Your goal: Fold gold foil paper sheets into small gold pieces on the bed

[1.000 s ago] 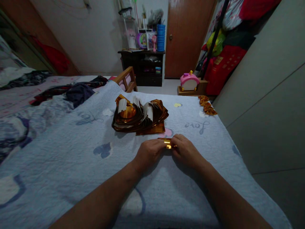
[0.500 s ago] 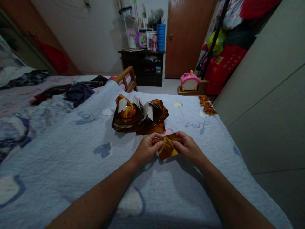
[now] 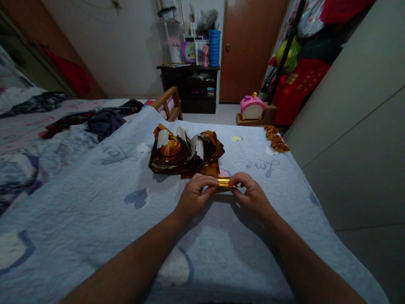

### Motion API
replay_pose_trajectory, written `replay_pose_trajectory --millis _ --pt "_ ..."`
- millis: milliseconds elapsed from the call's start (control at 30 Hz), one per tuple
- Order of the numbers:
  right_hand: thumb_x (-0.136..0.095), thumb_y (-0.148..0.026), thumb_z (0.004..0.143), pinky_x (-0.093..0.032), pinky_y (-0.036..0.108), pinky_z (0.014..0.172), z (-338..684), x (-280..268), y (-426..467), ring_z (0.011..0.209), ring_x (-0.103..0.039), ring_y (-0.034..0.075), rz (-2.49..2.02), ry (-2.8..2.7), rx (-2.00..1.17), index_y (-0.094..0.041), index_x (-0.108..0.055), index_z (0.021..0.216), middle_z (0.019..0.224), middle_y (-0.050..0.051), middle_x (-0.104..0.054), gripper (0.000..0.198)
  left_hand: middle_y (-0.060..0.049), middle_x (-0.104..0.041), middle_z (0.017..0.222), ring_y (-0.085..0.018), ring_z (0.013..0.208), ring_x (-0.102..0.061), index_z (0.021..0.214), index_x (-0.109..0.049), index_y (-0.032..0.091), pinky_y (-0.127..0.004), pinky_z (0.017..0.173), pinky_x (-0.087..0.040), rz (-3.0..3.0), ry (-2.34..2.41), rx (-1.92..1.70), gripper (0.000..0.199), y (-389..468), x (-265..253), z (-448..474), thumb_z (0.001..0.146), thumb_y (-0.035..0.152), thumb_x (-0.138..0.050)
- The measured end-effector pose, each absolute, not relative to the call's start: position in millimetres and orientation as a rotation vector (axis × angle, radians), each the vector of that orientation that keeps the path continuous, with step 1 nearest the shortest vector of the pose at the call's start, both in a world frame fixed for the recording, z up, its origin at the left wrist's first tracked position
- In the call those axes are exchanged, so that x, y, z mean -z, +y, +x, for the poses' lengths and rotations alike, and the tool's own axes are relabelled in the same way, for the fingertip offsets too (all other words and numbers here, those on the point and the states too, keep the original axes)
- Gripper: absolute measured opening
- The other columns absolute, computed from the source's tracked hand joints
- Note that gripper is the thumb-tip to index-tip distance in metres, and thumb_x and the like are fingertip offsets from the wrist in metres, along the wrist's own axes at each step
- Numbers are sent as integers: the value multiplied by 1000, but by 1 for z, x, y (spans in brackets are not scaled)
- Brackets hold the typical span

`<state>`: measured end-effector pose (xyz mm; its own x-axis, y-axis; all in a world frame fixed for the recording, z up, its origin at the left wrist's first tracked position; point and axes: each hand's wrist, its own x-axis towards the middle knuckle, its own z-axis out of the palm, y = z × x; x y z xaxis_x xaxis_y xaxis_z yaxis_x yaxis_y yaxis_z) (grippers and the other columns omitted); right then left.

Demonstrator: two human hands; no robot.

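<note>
At the far left we see a red cloth [image 3: 69, 74] hanging by a brown panel, and nearer, a heap of dark clothing [image 3: 106, 124] lies on a pink-and-white bedspread [image 3: 19, 133]. Just right of the heap, a wooden rail [image 3: 166, 103] stands at the far edge of a pale blue quilted cloth [image 3: 107, 228], which is printed with hearts and lettering. On this cloth, left of centre, sits a curled stack of foil sheets [image 3: 186, 158], amber and brown with whitish faces showing; one flat layer juts out at its near right side. Beyond it, a dark cabinet [image 3: 190, 88] stands by the wall, bearing a blue ribbed container [image 3: 214, 48] on the right of its top.

Nearer than the stack, our left hand [image 3: 194, 194] pinches the left end of a gold foil strip [image 3: 223, 182], thumb towards us and fingers over the far side. The strip lies level between our hands, just on the near side of the stack, its middle shining. Our right hand [image 3: 251, 195] grips its right end between thumb and curved forefinger.

Further right and far off, a pink toy [image 3: 252, 107] rests on a cardboard box [image 3: 270, 114]. Crumpled gold pieces [image 3: 276, 139] lie in a row at the cloth's far right corner, near a red case [image 3: 300, 86].
</note>
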<state>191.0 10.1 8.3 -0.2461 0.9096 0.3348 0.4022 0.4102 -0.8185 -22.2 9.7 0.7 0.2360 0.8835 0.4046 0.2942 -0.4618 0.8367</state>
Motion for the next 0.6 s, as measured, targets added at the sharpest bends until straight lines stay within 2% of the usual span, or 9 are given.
replay_pose_trajectory --millis 67,167,333,533,600 --pt "-56 -11 77 -44 38 85 192 -9 10 95 -57 24 -1111 -1901 -550 -22 -60 80 92 6 -65 13 -5 -78 101 -21 98 -69 93 -77 24 -36 90 -52 2081 1054 -1282 12 9 -1 -24 90 19 -66" --pt "-51 -5 77 -46 35 81 191 -9 8 91 -60 22 -1120 -1960 -456 -22 -58 82 92 6 -65 19 -7 -77 108 -20 101 -71 103 -74 22 -35 90 -55 2160 997 -1284 18 7 0 -23 94 17 -58" --pt "-46 -3 79 -47 30 76 188 -2 6 84 -63 19 -1127 -1965 -524 -22 -59 92 93 5 -68 26 -9 -75 116 -20 106 -71 104 -69 19 -33 91 -56 2083 1012 -1197 19 5 0 -19 95 15 -53" --pt "-50 -3 77 -47 32 80 192 -5 7 86 -62 19 -1206 -2095 -642 -21 -56 85 95 6 -69 21 -7 -76 105 -21 97 -72 94 -69 19 -32 88 -54 2051 1072 -960 14 6 -4 -21 89 13 -58" --pt "-51 -3 77 -46 32 81 194 -8 7 87 -61 19 -1209 -2185 -684 -21 -58 85 95 6 -69 21 -7 -77 105 -22 99 -71 94 -71 19 -34 90 -53 2092 1056 -880 14 7 -2 -22 89 15 -60"
